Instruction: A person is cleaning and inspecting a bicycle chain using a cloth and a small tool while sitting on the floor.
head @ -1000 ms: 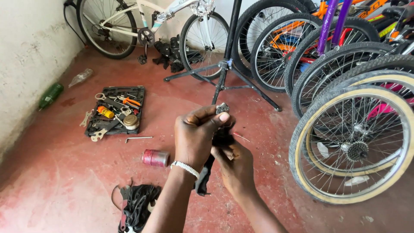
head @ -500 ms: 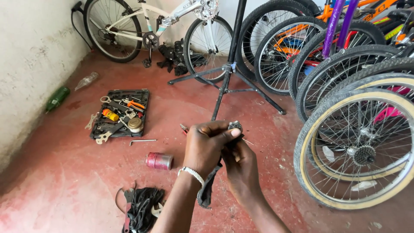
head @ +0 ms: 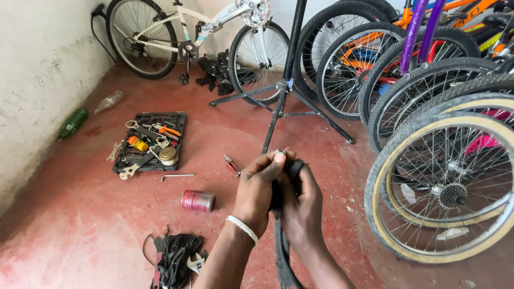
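1. Black rubber strip (head: 280, 243), seemingly a bicycle inner tube, hangs between both hands in the head view, in front of the person and above the red floor (head: 64, 241); its upper end is bunched between the palms and the rest trails down toward the bottom edge.
2. Left hand (head: 258, 192), with a pale beaded bracelet (head: 242, 228) at the wrist, has its fingers closed around the top of the strip, thumb and forefinger pinched on a small pale part at the tip; what that part is cannot be told.
3. Right hand (head: 303, 206) is wrapped around the strip from the other side, fingers curled on it, touching the left hand.
4. On the floor to the left lie a red tin (head: 197, 200), an L-shaped key (head: 178, 176) and an open black tool case (head: 150, 142) holding wrenches and pliers.
5. Small red-handled pliers (head: 232, 165) lie just beyond the hands.
6. A black repair stand (head: 284, 91) rises behind them.
7. A row of bicycle wheels (head: 444, 187) fills the right side; a white bicycle (head: 198, 37) leans on the far wall.
8. A green bottle (head: 73, 123) lies by the left wall.
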